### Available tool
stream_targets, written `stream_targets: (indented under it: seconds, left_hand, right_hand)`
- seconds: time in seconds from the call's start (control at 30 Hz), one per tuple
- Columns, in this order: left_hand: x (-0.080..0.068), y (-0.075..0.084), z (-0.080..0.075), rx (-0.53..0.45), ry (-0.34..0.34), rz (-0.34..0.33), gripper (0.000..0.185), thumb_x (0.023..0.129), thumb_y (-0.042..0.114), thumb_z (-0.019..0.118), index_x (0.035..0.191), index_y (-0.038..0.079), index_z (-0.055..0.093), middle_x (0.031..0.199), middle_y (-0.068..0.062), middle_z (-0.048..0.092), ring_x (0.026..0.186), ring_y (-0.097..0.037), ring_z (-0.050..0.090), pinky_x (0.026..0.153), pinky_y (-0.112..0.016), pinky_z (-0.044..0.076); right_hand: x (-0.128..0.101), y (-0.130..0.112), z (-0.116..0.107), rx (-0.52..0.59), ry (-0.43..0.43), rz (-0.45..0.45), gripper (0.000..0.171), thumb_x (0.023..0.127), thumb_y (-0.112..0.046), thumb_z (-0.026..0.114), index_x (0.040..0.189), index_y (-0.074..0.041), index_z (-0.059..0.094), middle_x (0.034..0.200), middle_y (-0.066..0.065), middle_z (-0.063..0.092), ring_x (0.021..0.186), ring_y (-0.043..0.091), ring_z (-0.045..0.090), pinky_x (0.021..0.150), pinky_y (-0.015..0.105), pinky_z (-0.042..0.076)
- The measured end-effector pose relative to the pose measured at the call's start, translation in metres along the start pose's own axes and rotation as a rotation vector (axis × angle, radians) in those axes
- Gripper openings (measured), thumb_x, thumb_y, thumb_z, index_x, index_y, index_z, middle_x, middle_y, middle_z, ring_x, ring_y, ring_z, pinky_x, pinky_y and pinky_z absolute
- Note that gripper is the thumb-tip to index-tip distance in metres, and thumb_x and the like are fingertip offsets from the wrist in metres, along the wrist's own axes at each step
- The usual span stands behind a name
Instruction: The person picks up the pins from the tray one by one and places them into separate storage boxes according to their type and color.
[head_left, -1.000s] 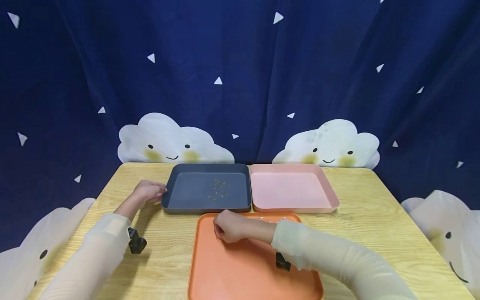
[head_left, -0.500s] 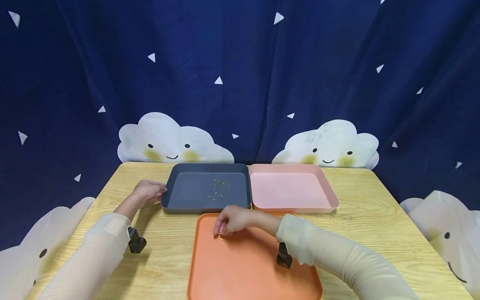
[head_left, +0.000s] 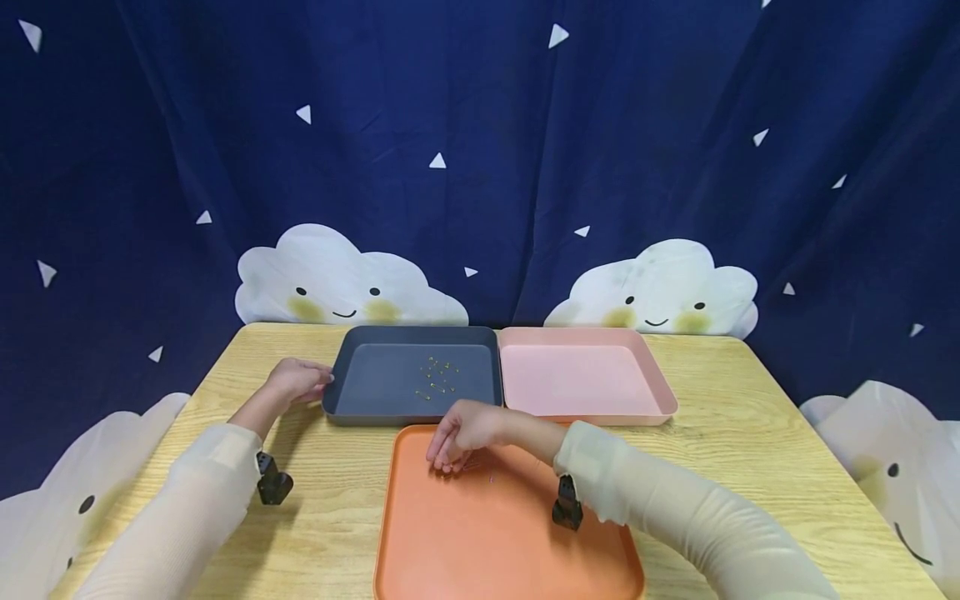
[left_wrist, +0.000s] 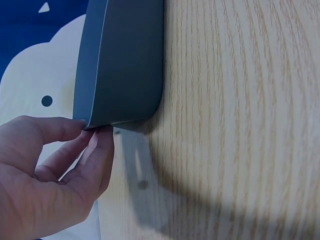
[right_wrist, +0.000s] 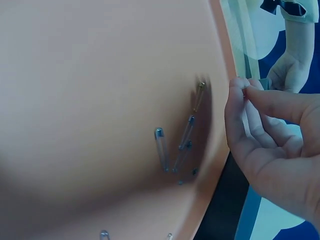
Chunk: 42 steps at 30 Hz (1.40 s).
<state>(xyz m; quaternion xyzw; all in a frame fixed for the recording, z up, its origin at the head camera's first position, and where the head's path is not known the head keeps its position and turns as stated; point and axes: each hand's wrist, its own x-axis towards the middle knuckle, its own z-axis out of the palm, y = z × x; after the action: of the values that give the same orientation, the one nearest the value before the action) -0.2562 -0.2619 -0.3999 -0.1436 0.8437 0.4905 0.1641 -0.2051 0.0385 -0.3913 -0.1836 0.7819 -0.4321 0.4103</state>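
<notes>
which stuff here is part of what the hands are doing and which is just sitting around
In use:
- right hand, fingertips pinched over the flat orange plastic tray
- small silver safety pins
- left hand touching the dark grey tray
- tiny gold pins

Lying about:
- empty pink tray
- wooden table

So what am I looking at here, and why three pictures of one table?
No machine: a person works with bare hands, wearing three cameras. The wide picture comes from the head, the others from each wrist. On the wooden table lie a grey tray holding small gold pins, a pink tray and an orange tray with silver safety pins. The left hand touches the grey tray's corner. The right hand hovers over the orange tray, fingertips pinched; whether they hold anything is unclear.
</notes>
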Motion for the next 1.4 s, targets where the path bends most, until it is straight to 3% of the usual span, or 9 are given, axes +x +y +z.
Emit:
stream_targets:
  seconds: [0.27, 0.67, 0.9, 1.17, 1.4]
  left_hand:
    - [0.0, 0.0, 0.001, -0.006, -0.001, 0.0, 0.045, 0.094, 0.008, 0.051, 0.135, -0.011, 0.047, 0.139, -0.031, 0.047, 0.082, -0.005, 0.064, 0.088, -0.027, 0.059]
    - [-0.001, 0.0, 0.0, -0.016, -0.006, 0.017, 0.045, 0.094, 0.007, 0.051, 0.134, -0.012, 0.047, 0.139, -0.032, 0.048, 0.076, 0.0, 0.062, 0.081, -0.023, 0.06]
    - [0.001, -0.002, 0.0, -0.019, -0.006, 0.024, 0.045, 0.094, 0.007, 0.051, 0.134, -0.013, 0.047, 0.139, -0.032, 0.047, 0.075, 0.0, 0.061, 0.081, -0.023, 0.06]
    - [0.0, -0.005, 0.0, -0.053, -0.017, 0.052, 0.045, 0.094, 0.006, 0.051, 0.134, -0.013, 0.046, 0.135, -0.031, 0.052, 0.074, 0.001, 0.062, 0.077, -0.02, 0.06]
    - [-0.001, -0.002, -0.001, -0.044, -0.015, 0.05, 0.045, 0.092, 0.005, 0.051, 0.134, -0.013, 0.047, 0.137, -0.032, 0.049, 0.075, 0.001, 0.062, 0.078, -0.019, 0.06]
  right_hand:
    - [-0.004, -0.009, -0.007, -0.003, 0.03, -0.01, 0.032, 0.08, 0.022, 0.046, 0.101, 0.013, 0.068, 0.099, 0.031, 0.07, 0.067, 0.012, 0.064, 0.073, 0.033, 0.063]
    - [-0.002, -0.022, -0.026, 0.075, 0.07, 0.045, 0.024, 0.082, 0.016, 0.06, 0.105, 0.015, 0.066, 0.105, 0.034, 0.066, 0.066, 0.014, 0.065, 0.075, 0.033, 0.063]
    - [0.003, -0.027, -0.042, 0.096, 0.064, 0.061, 0.029, 0.085, 0.012, 0.06, 0.114, 0.018, 0.061, 0.109, 0.033, 0.066, 0.067, 0.012, 0.065, 0.089, 0.041, 0.059]
    - [0.013, -0.035, -0.067, 0.088, 0.078, 0.087, 0.033, 0.086, 0.009, 0.062, 0.118, 0.015, 0.06, 0.084, 0.011, 0.074, 0.069, 0.012, 0.067, 0.088, 0.038, 0.06]
    - [0.028, -0.039, -0.09, 0.089, 0.096, 0.147, 0.036, 0.086, 0.011, 0.06, 0.122, 0.015, 0.057, 0.077, 0.006, 0.07, 0.068, 0.013, 0.066, 0.079, 0.031, 0.062]
